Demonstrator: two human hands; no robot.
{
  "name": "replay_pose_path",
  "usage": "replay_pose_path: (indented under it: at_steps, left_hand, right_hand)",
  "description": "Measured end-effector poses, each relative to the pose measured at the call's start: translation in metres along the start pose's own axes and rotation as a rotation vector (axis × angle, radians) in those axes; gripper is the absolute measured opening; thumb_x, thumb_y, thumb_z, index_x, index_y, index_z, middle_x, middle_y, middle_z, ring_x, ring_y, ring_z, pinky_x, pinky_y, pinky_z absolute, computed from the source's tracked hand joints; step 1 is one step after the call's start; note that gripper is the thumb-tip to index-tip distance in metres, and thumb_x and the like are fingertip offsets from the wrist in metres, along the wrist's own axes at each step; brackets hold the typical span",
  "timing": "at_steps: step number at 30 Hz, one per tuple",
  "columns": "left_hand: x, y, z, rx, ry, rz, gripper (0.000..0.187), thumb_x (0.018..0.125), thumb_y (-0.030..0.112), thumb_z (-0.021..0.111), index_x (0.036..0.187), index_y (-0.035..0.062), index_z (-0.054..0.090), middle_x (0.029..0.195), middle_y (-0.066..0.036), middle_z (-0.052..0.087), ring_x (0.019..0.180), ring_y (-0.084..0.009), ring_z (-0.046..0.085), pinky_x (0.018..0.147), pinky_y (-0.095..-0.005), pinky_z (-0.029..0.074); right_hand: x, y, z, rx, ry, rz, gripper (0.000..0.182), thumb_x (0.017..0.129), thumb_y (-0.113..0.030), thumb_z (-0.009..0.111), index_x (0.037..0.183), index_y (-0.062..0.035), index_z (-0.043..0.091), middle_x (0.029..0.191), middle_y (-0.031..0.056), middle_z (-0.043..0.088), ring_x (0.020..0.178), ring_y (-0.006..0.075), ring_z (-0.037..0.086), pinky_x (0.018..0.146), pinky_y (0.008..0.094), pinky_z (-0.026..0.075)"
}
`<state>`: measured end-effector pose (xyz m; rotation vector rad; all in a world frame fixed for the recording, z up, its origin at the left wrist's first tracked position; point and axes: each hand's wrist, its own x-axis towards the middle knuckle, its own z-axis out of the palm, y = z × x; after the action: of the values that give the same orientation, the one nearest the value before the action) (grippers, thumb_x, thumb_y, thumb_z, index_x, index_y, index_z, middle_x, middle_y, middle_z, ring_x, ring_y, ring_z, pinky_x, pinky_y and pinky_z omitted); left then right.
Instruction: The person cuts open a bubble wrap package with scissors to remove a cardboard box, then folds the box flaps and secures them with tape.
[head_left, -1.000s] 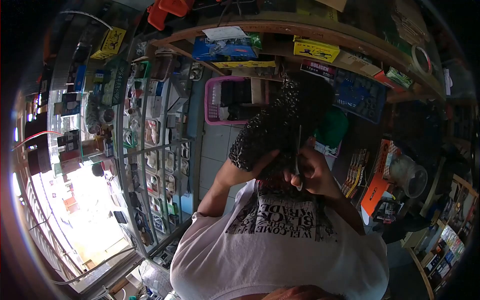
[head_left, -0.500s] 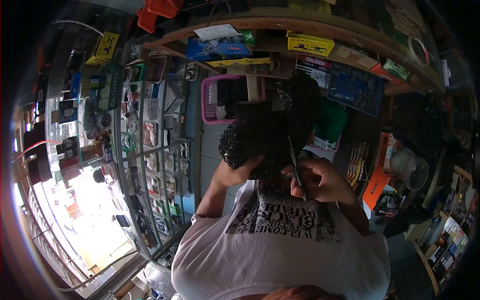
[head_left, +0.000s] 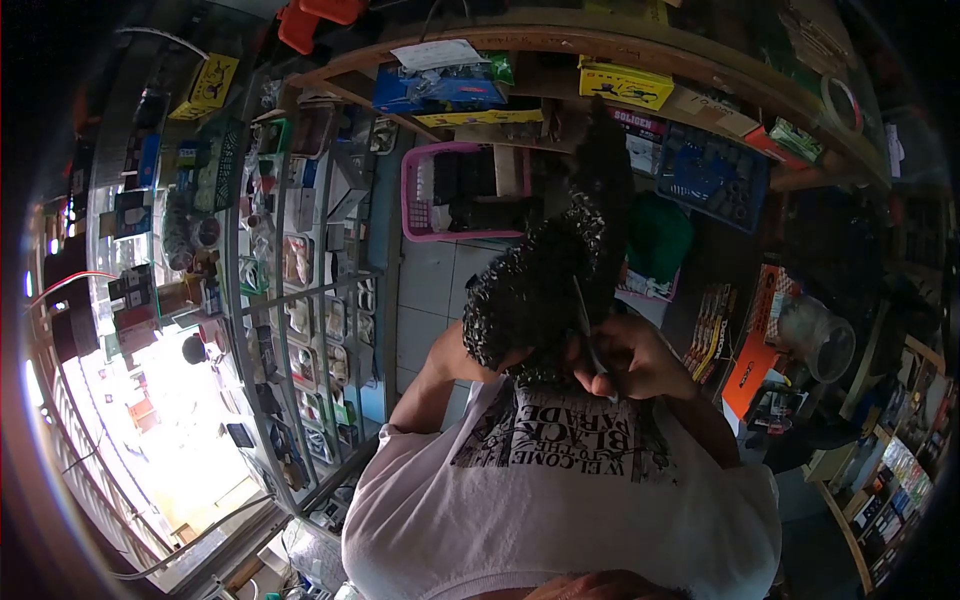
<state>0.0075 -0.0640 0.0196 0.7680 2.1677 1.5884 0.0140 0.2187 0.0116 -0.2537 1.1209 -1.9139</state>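
Note:
A bunched, glossy black sheet that looks like bubble wrap (head_left: pixel 530 265) is in front of my chest, its far end rising toward the shelf. My left hand (head_left: pixel 472 355) is closed around its near left side, with most of the fingers hidden beneath it. My right hand (head_left: pixel 640 358) grips a slim, pointed metal blade (head_left: pixel 584 312), the tip directed away from me against the black sheet. Whether the blade belongs to a knife or scissors cannot be made out.
Beyond the sheet stands a pink basket (head_left: pixel 408 195) holding dark items. A blue tray (head_left: pixel 745 210) and a green bag (head_left: pixel 660 235) sit to the right. A wooden shelf (head_left: pixel 540 45) crosses the far side. Glass display racks (head_left: pixel 300 310) line the left.
The black sheet has shifted right and its far part now stands taller, uncovering more of the pink basket. My left hand moved slightly right; my right hand still grips the blade.

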Motion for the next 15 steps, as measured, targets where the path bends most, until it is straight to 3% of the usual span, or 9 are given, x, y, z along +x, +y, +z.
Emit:
replay_pose_path:
  at_steps: [5, 9, 14, 15]
  left_hand:
    - [-0.001, -0.022, -0.006, -0.112, -0.231, 0.272, 0.042, 0.075, 0.010, 0.074, 0.116, 0.0043, 0.070, 0.117, -0.015, 0.069, 0.109, -0.0363, 0.065, 0.099, -0.0436, 0.049]
    - [0.016, 0.020, -0.006, -0.287, -0.239, -0.026, 0.054, 0.069, 0.017, 0.076, 0.121, 0.0050, 0.068, 0.128, -0.015, 0.065, 0.118, -0.0363, 0.061, 0.105, -0.0433, 0.044]
    - [0.004, -0.006, -0.013, -0.234, -0.357, 0.081, 0.058, 0.069, 0.015, 0.078, 0.125, 0.0040, 0.066, 0.128, -0.015, 0.065, 0.118, -0.0352, 0.061, 0.105, -0.0422, 0.044]
    - [-0.003, -0.008, -0.012, -0.375, -0.287, -0.062, 0.054, 0.071, 0.013, 0.078, 0.124, 0.0033, 0.067, 0.127, -0.015, 0.066, 0.117, -0.0338, 0.062, 0.103, -0.0417, 0.045]
  right_hand:
    - [0.004, 0.015, 0.002, 0.019, -0.019, -0.126, 0.046, 0.081, 0.001, 0.082, 0.121, 0.0008, 0.060, 0.104, 0.0096, 0.071, 0.092, 0.0134, 0.071, 0.081, 0.0272, 0.056]
    - [0.003, 0.021, 0.000, 0.125, -0.084, -0.110, 0.046, 0.081, 0.001, 0.083, 0.121, 0.0015, 0.060, 0.112, 0.0093, 0.070, 0.091, 0.0133, 0.070, 0.079, 0.0267, 0.056]
    - [0.004, 0.022, 0.002, 0.189, -0.106, -0.116, 0.046, 0.081, -0.005, 0.085, 0.121, -0.0013, 0.061, 0.111, 0.0073, 0.069, 0.088, 0.0123, 0.069, 0.077, 0.0265, 0.056]
    - [0.004, 0.022, 0.001, 0.152, -0.105, -0.120, 0.047, 0.082, -0.009, 0.085, 0.121, -0.0021, 0.061, 0.111, 0.0073, 0.069, 0.088, 0.0117, 0.068, 0.077, 0.0266, 0.056]
